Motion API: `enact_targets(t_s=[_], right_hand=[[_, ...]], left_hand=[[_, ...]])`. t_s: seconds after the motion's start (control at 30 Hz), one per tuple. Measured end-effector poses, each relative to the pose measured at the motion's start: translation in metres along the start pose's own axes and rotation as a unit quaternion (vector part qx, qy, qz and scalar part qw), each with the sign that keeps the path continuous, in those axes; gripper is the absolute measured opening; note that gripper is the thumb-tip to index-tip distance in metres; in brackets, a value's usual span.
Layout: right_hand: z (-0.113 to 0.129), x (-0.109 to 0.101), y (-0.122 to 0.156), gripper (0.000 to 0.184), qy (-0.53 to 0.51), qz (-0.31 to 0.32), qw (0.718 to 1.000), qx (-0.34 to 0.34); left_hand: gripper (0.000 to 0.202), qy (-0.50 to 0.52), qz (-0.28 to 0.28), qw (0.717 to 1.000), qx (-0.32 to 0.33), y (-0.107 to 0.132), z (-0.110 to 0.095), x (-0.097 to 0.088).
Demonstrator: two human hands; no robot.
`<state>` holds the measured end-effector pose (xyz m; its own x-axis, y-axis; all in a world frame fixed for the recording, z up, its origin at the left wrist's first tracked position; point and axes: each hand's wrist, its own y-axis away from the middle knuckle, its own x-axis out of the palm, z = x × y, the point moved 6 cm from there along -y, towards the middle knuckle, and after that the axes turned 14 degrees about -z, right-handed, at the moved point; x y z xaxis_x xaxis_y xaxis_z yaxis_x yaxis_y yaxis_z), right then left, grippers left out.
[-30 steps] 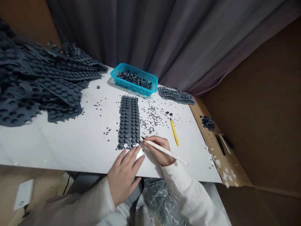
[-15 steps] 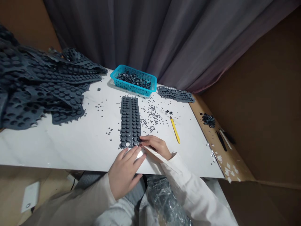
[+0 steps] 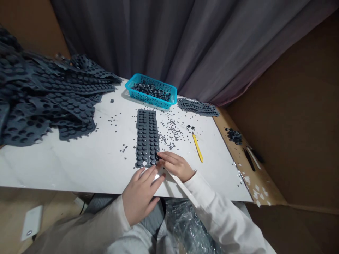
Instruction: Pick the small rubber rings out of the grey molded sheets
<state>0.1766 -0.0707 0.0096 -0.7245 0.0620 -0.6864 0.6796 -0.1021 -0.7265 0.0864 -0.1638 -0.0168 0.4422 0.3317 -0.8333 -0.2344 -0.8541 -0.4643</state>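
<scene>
Right hand (image 3: 178, 166) gripping a slim, smooth white tool (image 3: 185, 190), tip hidden by fingers. Left hand (image 3: 141, 197) palm down, fingers extended, fingertips at the near edge of the studded sheet (image 3: 147, 137).

Sheet: one, dark grey, rubbery-looking, long rectangle flat mid-tabletop (image 3: 79, 165), ragged edges. Four columns of round domed studs, two per side of a plain centre strip. One white round spot (image 3: 144, 163) in the nearest row; hole or disc, can't tell.

Around it: many tiny dark discs (image 3: 173, 130), too many to count. One yellow stick (image 3: 197, 147), two black bits (image 3: 190, 127) just beyond its tip. One holed strip (image 3: 198, 107), crumpled, far right. One blue mesh plastic basket (image 3: 148, 100), part-filled with small dark pieces. Large heap of dimpled sheets (image 3: 47, 95), left.
</scene>
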Motion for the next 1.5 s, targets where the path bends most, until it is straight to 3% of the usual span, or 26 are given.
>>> enact_targets(t_s=[0.1, 0.23, 0.37, 0.83, 1.03, 1.13, 1.27, 1.4, 1.5], right_hand=[[-0.009, -0.003, 0.000, 0.014, -0.044, -0.014, 0.996, 0.078], [-0.019, -0.004, 0.009, 0.008, -0.171, -0.059, 0.959, 0.220], [-0.017, 0.004, 0.016, 0.008, -0.223, -0.044, 0.940, 0.254], [-0.012, 0.004, 0.012, 0.008, -0.168, -0.016, 0.972, 0.162], [-0.001, 0.001, 0.000, 0.009, -0.058, 0.006, 0.997, 0.047], [-0.001, 0.000, -0.002, 0.011, -0.029, 0.001, 0.999, 0.035], [-0.016, -0.006, 0.002, 0.015, -0.035, -0.032, 0.990, 0.132], [-0.033, -0.014, 0.009, 0.013, -0.066, -0.110, 0.948, 0.292], [-0.032, -0.010, 0.007, 0.006, -0.153, -0.112, 0.922, 0.338]], left_hand=[[0.052, 0.003, -0.009, 1.000, -0.018, 0.000, 0.000, -0.001], [0.054, 0.007, -0.009, 1.000, -0.012, 0.000, 0.000, -0.002], [0.054, 0.003, -0.001, 1.000, 0.004, 0.001, 0.000, 0.000], [0.053, 0.010, 0.000, 1.000, -0.005, 0.000, 0.001, -0.002], [0.051, 0.006, -0.003, 1.000, 0.009, 0.001, 0.002, -0.001], [0.050, 0.000, -0.007, 1.000, 0.007, 0.001, 0.001, -0.001], [0.052, 0.003, -0.008, 1.000, -0.017, 0.000, 0.000, -0.002], [0.055, -0.002, -0.007, 1.000, -0.016, -0.001, -0.003, -0.003], [0.056, -0.007, -0.006, 1.000, -0.018, -0.001, -0.003, -0.002]])
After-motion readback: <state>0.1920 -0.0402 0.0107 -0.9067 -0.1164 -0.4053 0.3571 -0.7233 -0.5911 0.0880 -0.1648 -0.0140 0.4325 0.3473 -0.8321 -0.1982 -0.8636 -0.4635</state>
